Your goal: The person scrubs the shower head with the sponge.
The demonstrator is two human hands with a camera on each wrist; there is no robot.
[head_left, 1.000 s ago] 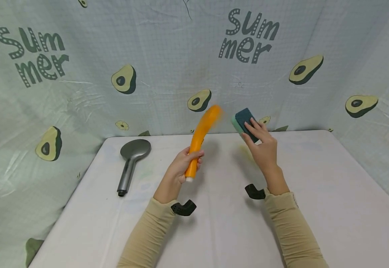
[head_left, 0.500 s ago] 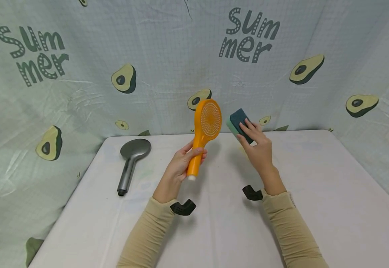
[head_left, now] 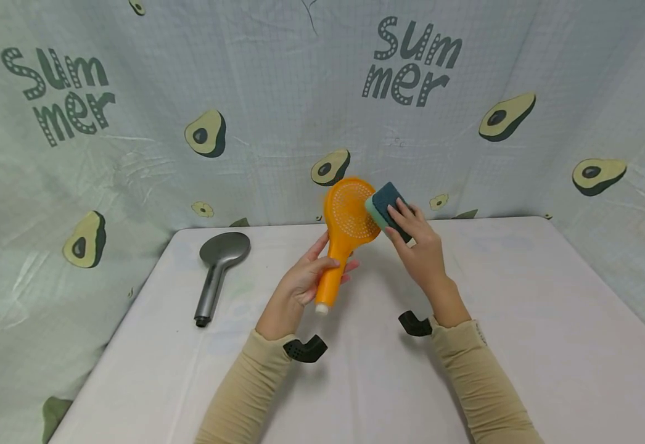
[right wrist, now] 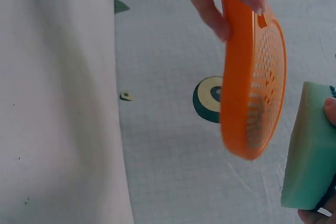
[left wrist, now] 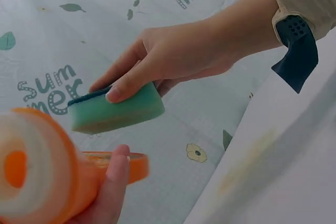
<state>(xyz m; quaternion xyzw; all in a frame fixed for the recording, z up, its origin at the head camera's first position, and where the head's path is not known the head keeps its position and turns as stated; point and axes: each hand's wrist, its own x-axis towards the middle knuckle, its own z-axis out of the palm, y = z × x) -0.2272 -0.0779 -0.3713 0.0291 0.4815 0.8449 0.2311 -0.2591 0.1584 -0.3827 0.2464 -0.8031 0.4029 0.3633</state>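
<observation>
An orange shower head with a white tip is held up above the table by its handle in my left hand. Its perforated round face is turned toward the head camera. My right hand grips a sponge, light green with a dark scouring side, between thumb and fingers. In the head view the sponge overlaps the edge of the face, but the right wrist view shows a gap between the sponge and the shower head.
A grey shower head lies on the left of the white table. Behind the table hangs a curtain printed with avocados. A black curved piece sits at the left cuff, another black piece at the right.
My left hand has turned the orange shower head from edge-on to show its perforated face. My right hand has brought the sponge leftward, closer to it.
</observation>
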